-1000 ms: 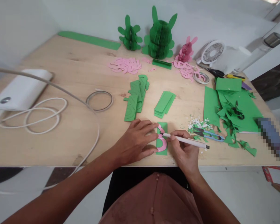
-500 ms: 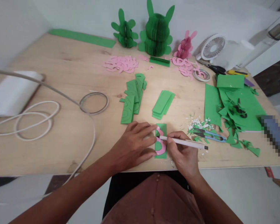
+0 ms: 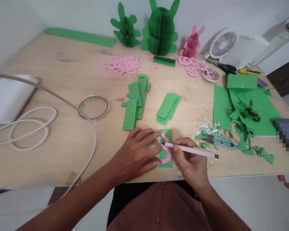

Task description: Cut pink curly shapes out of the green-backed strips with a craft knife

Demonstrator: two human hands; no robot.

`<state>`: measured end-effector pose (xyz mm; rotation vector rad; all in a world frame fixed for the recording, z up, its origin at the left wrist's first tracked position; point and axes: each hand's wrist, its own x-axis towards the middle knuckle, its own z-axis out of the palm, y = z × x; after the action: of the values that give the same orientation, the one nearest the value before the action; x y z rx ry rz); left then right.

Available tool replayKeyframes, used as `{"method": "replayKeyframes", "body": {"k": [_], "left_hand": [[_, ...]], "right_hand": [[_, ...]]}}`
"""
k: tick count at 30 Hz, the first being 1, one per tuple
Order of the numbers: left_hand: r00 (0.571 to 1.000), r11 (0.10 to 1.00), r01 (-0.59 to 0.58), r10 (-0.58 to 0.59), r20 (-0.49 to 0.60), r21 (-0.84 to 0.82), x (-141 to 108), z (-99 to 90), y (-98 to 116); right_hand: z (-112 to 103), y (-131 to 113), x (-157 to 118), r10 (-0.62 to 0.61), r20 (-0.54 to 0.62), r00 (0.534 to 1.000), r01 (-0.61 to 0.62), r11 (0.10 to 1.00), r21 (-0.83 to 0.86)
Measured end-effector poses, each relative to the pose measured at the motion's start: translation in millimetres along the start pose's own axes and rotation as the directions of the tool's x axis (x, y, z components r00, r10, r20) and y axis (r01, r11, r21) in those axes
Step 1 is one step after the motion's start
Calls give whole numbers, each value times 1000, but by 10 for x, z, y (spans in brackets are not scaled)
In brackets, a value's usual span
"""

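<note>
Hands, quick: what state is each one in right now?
Left hand: open, fingers spread at the edge of the pink paper cutout on a green paper strip.
Right hand: closed around a white pen.

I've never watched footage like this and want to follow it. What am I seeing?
There's no machine: these are a person's two bare hands, and every picture comes from one camera worn on the head, looking forward and down. The right hand holds a white pen. Fingertips of the left hand touch a pink cutout lying on a green strip. Around them on the wooden table are more strips, a pink pile and blue-handled snips. Three pleated-paper figures stand at the back.
</note>
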<state>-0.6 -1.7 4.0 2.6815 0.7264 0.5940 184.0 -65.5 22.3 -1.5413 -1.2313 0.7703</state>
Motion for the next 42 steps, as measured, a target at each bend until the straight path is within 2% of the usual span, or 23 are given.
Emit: {"method": "replayKeyframes", "body": {"k": [7,26,35,42], "left_hand": [[1000,1000,-8,8,2,3,-19,16,-19],[999,1000,-17,17,-40,7,0,4,-15],[999,1000,-20,20,-45,11,2,8,-15],[999,1000,-19,19,-51,11,5,13,-15]], "right_hand": [[-7,14,0,-16,23,1000,17,998,-57],[-24,31,-12,77,81,994,-65,988,-139],[-1,0,10,24,33,999,-21,995,-97],[-14,14,-7,36,69,997,-26,988,-151]]}}
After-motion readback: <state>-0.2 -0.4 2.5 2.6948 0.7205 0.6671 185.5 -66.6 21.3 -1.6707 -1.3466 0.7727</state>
